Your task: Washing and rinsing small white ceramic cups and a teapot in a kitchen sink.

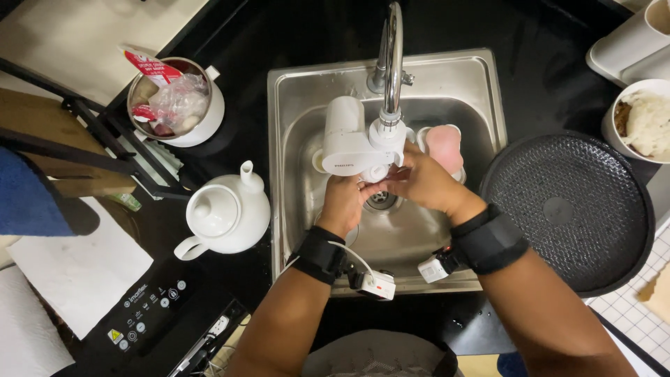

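My left hand [344, 204] and my right hand [423, 183] are pressed together over the steel sink [447, 73], right under the tap's white filter unit [352, 139]. The fingers of both are curled into each other near the drain [382, 201]; whether they hold anything between them is hidden. Both wrists wear black bands with small white devices. A pink sponge-like item in a white holder [445, 146] sits in the sink just behind my right hand. The chrome tap [392, 49] rises at the sink's back.
A white teapot [225, 213] stands on the black counter left of the sink. Behind it is a white pot with plastic bags [174, 101]. A round black textured tray [567, 209] lies to the right, a bowl of rice [643, 122] beyond it. An induction cooker panel [150, 311] is at lower left.
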